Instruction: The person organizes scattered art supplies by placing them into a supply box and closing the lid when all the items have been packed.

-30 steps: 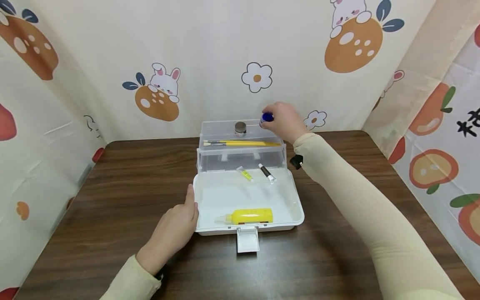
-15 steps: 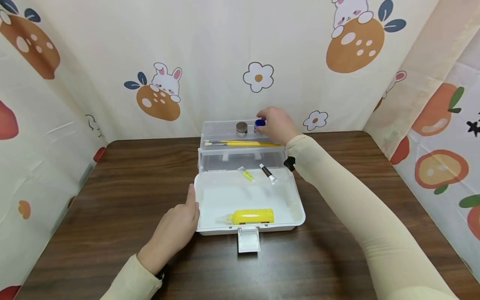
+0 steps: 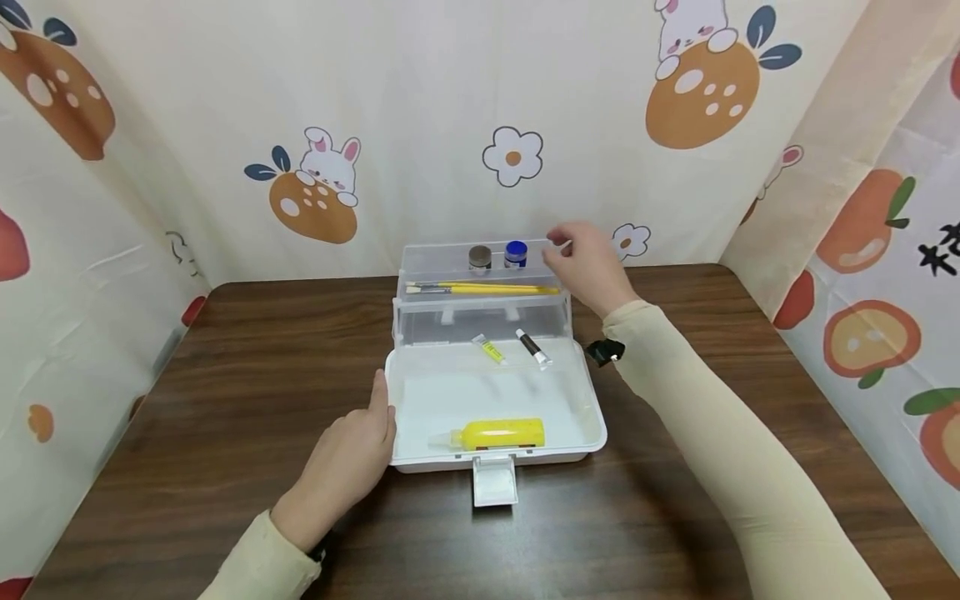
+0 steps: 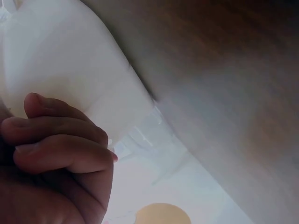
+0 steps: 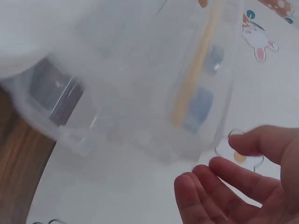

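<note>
A white plastic storage box (image 3: 487, 387) stands open in the head view, its clear upper trays (image 3: 483, 321) folded back. My left hand (image 3: 345, 462) holds the box at its left side, fingers bent, as the left wrist view also shows. Beside the top tray's right end hovers my right hand (image 3: 591, 265), thumb and fingers parted with nothing between them. In that tray sit a blue-lidded paint jar (image 3: 515, 255) and a brown-lidded jar (image 3: 480, 257). Yellow-handled paintbrushes (image 3: 487, 288) lie in front of the jars.
Inside the box's white base lie a yellow squeeze bottle (image 3: 502, 433), a small yellow tube (image 3: 490, 348) and a dark paint tube (image 3: 533, 348). A latch flap (image 3: 494, 483) hangs at the front. The wooden table (image 3: 285, 358) meets a printed curtain (image 3: 420, 125) behind.
My right hand set the blue-lidded jar down in the top tray beside the brown-lidded one, let go and drew back to the right. The left hand stays at the box's side.
</note>
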The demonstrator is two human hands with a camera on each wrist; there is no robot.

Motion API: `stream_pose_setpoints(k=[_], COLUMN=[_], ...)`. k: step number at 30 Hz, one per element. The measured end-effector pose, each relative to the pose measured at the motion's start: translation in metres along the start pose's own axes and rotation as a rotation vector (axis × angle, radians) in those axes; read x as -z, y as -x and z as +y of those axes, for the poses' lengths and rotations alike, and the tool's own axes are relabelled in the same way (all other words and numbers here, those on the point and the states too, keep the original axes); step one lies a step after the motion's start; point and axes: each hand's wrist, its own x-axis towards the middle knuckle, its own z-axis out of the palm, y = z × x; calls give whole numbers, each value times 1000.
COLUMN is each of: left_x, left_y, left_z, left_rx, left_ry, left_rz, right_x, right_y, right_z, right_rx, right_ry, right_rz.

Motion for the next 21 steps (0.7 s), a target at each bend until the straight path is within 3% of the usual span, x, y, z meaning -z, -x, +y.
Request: stream_pose_setpoints(k=[3, 5, 8, 13, 17, 21], left_x=[5, 9, 15, 27, 34, 34], left_y=[-1, -1, -3, -14, -36, -72], left_z=[0, -1, -4, -17, -31, -47], left_rx=[-1, -3, 1, 2, 27, 59], left_ry=[-17, -33, -59, -56, -29, 44], left_rz=[-22, -41, -53, 1, 32, 55], right_x=[4, 4, 1, -6, -14, -21], right_y=[9, 14, 18, 20, 19, 19], right_z=[15, 26, 42, 62, 75, 87], right_rx=[-15, -30, -87, -238, -359, -400], right_ry=[-30, -53, -94, -217, -403, -520], right_rz=[68, 68, 7, -123, -217, -256])
